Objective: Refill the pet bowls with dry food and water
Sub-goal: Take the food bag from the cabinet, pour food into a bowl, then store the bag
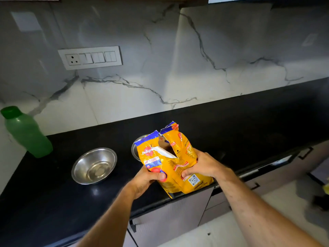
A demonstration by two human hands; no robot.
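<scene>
A yellow and blue dry food bag (170, 157) with a torn-open top stands at the front edge of the black counter (249, 125). My left hand (147, 180) grips its lower left side and my right hand (201, 164) grips its right side. An empty steel bowl (94, 165) sits on the counter to the left of the bag. A second steel bowl (136, 145) is mostly hidden behind the bag; only its left rim shows. A green water bottle (26, 132) with a green cap stands at the far left against the wall.
A marble wall rises behind the counter, with a switch panel (89, 57) on it at upper left. Grey cabinet fronts (170, 220) sit below the counter edge. A pale floor shows at lower right, with a dark blurred object (320, 202) on it.
</scene>
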